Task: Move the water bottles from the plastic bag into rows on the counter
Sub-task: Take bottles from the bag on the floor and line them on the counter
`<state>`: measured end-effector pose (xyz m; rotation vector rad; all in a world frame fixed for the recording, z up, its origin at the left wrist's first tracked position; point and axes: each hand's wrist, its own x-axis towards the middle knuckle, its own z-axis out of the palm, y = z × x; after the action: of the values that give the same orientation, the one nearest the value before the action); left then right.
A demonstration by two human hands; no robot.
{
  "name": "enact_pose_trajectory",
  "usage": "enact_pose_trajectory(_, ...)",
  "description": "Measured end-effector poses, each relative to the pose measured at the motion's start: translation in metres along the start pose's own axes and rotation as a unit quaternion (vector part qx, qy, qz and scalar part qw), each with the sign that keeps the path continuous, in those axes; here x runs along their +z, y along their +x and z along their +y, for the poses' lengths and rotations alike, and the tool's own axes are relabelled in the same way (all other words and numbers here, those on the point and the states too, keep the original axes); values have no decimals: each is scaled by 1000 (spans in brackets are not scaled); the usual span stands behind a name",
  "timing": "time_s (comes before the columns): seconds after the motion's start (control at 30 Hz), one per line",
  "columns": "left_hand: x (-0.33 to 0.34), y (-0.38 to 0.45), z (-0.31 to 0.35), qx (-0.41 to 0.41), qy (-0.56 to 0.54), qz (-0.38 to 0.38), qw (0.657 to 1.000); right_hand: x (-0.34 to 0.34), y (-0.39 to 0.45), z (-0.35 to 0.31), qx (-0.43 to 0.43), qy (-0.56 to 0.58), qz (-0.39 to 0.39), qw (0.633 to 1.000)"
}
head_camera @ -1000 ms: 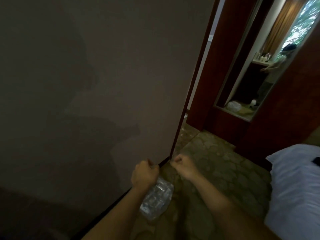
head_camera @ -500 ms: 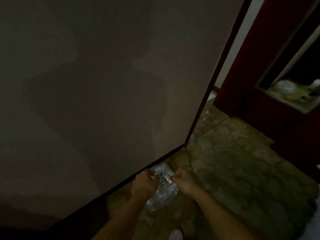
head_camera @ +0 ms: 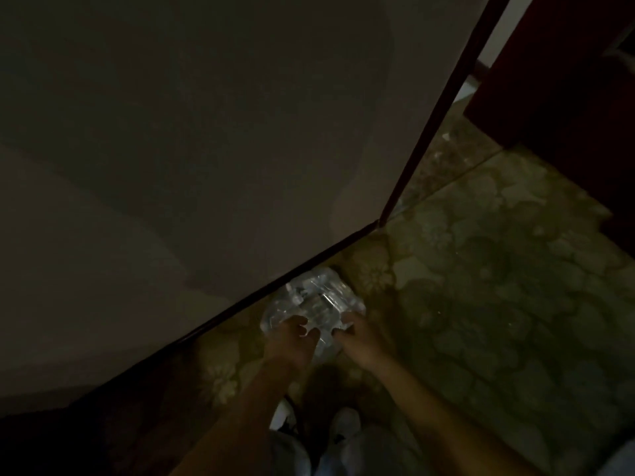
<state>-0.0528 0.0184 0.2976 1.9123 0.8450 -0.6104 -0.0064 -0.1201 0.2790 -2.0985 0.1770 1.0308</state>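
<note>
Where the frame is cut off at the bottom, pale trouser legs and two white shoes (head_camera: pixel 345 424) are seen on a dim, flower-patterned carpet (head_camera: pixel 498 269), with both bare forearms reaching forward above them. Just beyond, the left hand (head_camera: pixel 292 338) is laid on the near side of the plastic bag (head_camera: pixel 319 300) with its fingers (head_camera: pixel 300 321) loosely spread and curled onto the film; whether anything is actually gripped cannot be told. The right hand (head_camera: pixel 357 333) is pressed against the bag's right edge with its fingers bent, and a fold of plastic appears to be pinched, though the dim light leaves this uncertain. The bag, clear and crinkled, is set on the carpet close against the dark baseboard (head_camera: pixel 275 293); bottle shapes inside are only vaguely made out. Behind it, a broad grey wall (head_camera: pixel 206 132) fills the upper left, crossed by soft shadows. To the right, the wall's corner is edged by a dark trim strip (head_camera: pixel 433 115), past which a dark red panel (head_camera: pixel 556 63) is seen.
</note>
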Motion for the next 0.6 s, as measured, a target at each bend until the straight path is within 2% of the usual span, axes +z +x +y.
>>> enact_pose_trajectory(0.23,47,166,-70,18,-9,6,1000,62,164,70,-2,-24,-2,1000)
enact_pose_trajectory(0.43,82,284,-138,28,50,-17,998,117,297,136,-32,-66,-16,997)
enact_pose_trajectory(0.6,88,347,-154,57,128,-44,989,150,394,152,-57,-82,-6,995)
